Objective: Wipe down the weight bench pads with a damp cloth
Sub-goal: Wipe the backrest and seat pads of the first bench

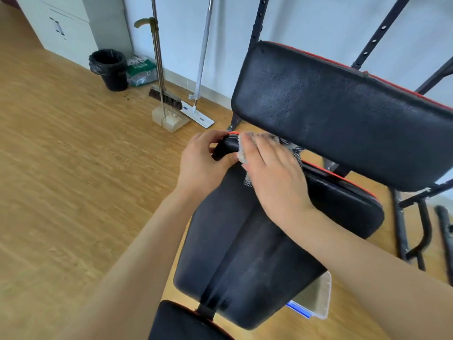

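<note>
Bench pads: two in main view, both black vinyl-type covering with fine grain, rounded corners and red piping on the edge.

Lower pad [240, 253]: long axis runs from the near bottom of the view away toward the hands. It is broad at the near end and narrower at the far end, with a shallow lengthwise crease down the middle.

Upper pad [343, 114]: oblong, tilted. Its long axis runs upper left to lower right, and it overhangs the lower pad's far end. It is carried on a black perforated steel frame [257, 23].

Cloth [242, 150]: pale, fluffy, with a black-and-white checked part. It lies at the far end of the lower pad, just under the upper pad's lower edge.

Right hand [277, 182]: flat on the cloth, fingers [259, 148] straight and close together, pressing it to the pad.

Left hand [201, 165]: fingers and thumb curled round the rounded far-left corner of the lower pad, touching the cloth's edge.

Wood-grain floor [61, 168]: broom [165, 96], flat mop [198, 115] and lined bin [109, 69] stand by the wall.
</note>
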